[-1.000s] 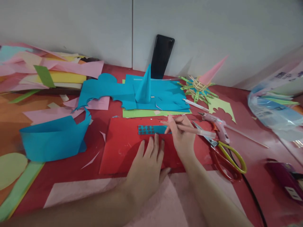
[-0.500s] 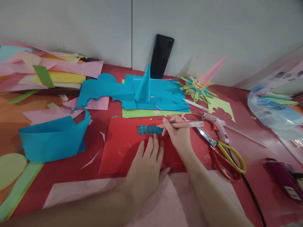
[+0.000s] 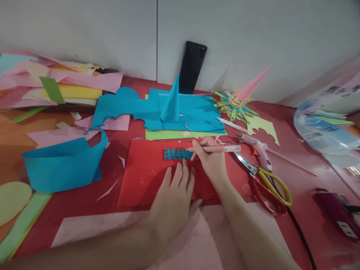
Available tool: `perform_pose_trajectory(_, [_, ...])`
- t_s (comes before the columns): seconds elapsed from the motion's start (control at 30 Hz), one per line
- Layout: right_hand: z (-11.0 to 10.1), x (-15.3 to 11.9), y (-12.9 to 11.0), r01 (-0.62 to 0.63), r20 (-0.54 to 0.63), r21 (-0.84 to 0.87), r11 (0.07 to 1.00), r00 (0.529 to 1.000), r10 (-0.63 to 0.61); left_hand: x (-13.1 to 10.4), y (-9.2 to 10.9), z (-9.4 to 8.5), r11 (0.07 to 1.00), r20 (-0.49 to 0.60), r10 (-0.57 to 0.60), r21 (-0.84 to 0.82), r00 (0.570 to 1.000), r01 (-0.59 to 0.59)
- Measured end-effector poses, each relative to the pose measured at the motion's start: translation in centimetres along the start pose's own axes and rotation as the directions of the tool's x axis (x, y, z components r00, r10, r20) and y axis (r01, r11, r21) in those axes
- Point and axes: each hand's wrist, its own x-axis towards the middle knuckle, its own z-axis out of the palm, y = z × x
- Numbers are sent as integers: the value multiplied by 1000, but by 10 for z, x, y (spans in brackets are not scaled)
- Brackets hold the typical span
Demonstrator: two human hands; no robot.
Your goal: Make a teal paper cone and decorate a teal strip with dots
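Observation:
A small blue paper strip (image 3: 173, 154) with rows of dark rounded marks lies on a red sheet (image 3: 140, 172). My left hand (image 3: 174, 195) rests flat on that sheet, fingers spread, with a fingertip at the strip's lower edge. My right hand (image 3: 209, 157) pinches a pink-barrelled pen (image 3: 213, 149), held nearly level. Its tip is at the upper right part of the strip; my fingers cover the strip's right end.
Behind stand a blue paper cone (image 3: 171, 105) and a leaning black phone (image 3: 192, 65). Scissors (image 3: 261, 176) and a pink glue gun (image 3: 258, 148) lie right, near a pink-coned paper piece (image 3: 236, 101). A blue paper band (image 3: 62, 165) and paper scraps (image 3: 70, 80) fill the left.
My right hand and the pen have shifted very slightly left at the strip. My left hand stays in place.

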Motion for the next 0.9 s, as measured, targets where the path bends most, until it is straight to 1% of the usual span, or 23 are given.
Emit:
perform_pose_trajectory(0.27, [-1,1,-2,0,45,-7,1000,999,1,1,0,-1,1000,-7,5,7,1000,-5])
perform_pose_trajectory(0.57, [-1,1,-1,-8,-20,9,1000,1000,8,1,-1,-2,1000,-13,4,12,1000,-4])
perform_pose_trajectory(0.77, [-1,0,-1,10,-8,-7,1000,1000,-10,1,-1,-1,1000,-22,5,20,1000,-5])
perform_pose_trajectory(0.9, [-1,0,-2,12,-25,-34,999,1000,-13,1,0,-1,1000,-21,7,25,1000,-7])
